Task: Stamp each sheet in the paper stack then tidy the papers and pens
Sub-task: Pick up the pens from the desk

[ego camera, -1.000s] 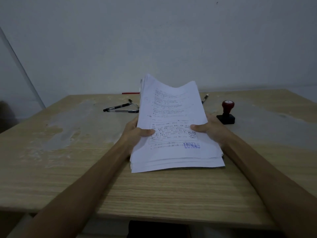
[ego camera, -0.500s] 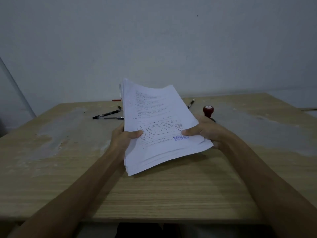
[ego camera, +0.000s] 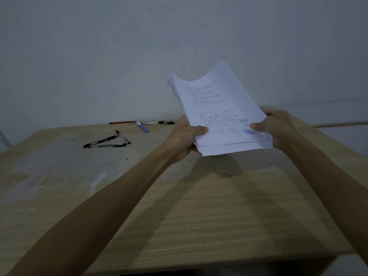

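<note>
I hold the white paper stack (ego camera: pixel 219 108) in the air above the right part of the wooden table (ego camera: pixel 199 206). Its top sheet carries printed text and a blue stamp mark near the lower right corner. My left hand (ego camera: pixel 185 136) grips the stack's lower left edge, thumb on top. My right hand (ego camera: pixel 276 126) grips the lower right edge the same way. Three black pens (ego camera: pixel 107 141) lie crossed on the table to the left. A red pen (ego camera: pixel 122 122), a blue pen (ego camera: pixel 142 126) and another black pen (ego camera: pixel 166 122) lie along the far edge. The stamp is hidden.
A plain grey wall stands right behind the table's far edge. The tabletop has pale worn patches (ego camera: pixel 59 166) on its left half. The table's near edge (ego camera: pixel 199 263) runs across the bottom of the view.
Both hands have lifted the paper stack off the table and carried it up and to the right. The view has turned, so the pens sit further left and the stamp is out of sight.
</note>
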